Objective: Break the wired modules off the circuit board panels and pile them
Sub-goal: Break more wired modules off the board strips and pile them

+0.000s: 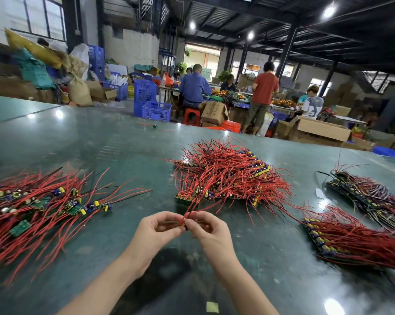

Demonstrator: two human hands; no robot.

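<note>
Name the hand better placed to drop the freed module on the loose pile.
Left. The left hand is nearer the loose pile at the table's left; the right hand sits toward the uncut panels. Both pinch the red-wired piece.

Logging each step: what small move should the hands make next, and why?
Probably snap the piece apart: both hands, left hand and right hand, pinch one small wired piece between their fingers, above the table; the loose modules pile lies left.

Left hand (156,227) and right hand (206,226) pinching red-wired module (185,220) above green table (101,142)
</note>
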